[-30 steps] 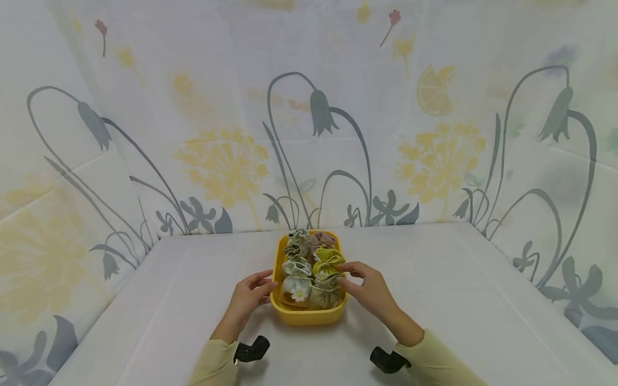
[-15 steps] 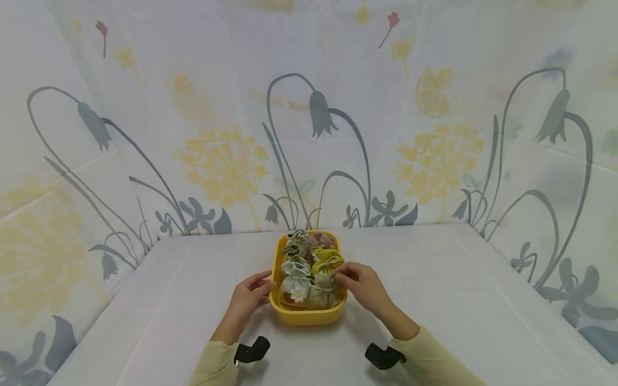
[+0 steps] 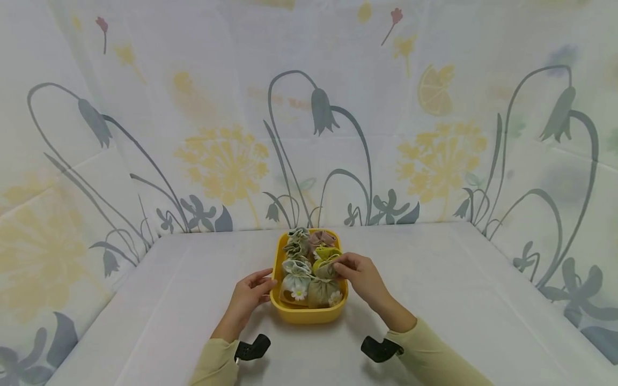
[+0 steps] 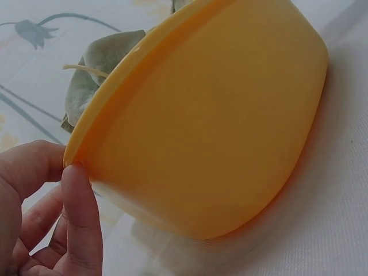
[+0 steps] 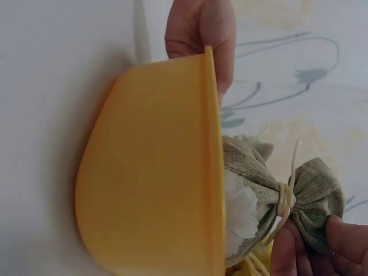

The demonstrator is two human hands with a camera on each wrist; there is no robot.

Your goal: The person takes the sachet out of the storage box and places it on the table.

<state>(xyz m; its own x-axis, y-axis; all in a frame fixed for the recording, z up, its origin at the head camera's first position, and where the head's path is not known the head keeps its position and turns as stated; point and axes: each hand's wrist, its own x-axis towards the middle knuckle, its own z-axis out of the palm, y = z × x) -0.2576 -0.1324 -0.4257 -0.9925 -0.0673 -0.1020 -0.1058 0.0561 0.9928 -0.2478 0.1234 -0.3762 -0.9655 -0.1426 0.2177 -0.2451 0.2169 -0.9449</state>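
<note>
A yellow plastic basket (image 3: 309, 317) holds several small cloth drawstring pouches. My left hand (image 3: 247, 299) grips its left rim, thumb and finger on either side of the edge in the left wrist view. My right hand (image 3: 363, 280) pinches the gathered top of an olive-grey drawstring pouch (image 5: 250, 161), the front right one. This pouch has a tan cord (image 5: 286, 199) round its neck and a white cloth flower (image 5: 238, 213) on its side. Its lower part is hidden behind the basket wall in the right wrist view. A yellow-green pouch (image 3: 326, 252) sits just behind it.
Beside the held pouch is a pale blue-grey pouch (image 3: 295, 276) with a white flower. Farther back in the basket are a green pouch (image 3: 296, 241) and a dusty pink pouch (image 3: 322, 239). A white cloth surface (image 3: 425, 289) lies beneath, with a printed curtain (image 3: 309, 177) behind.
My right hand has moved from beside the olive-grey pouch to its top and pinches it. The pouch has turned and risen slightly, showing its flower. My left hand stays at the rim.
</note>
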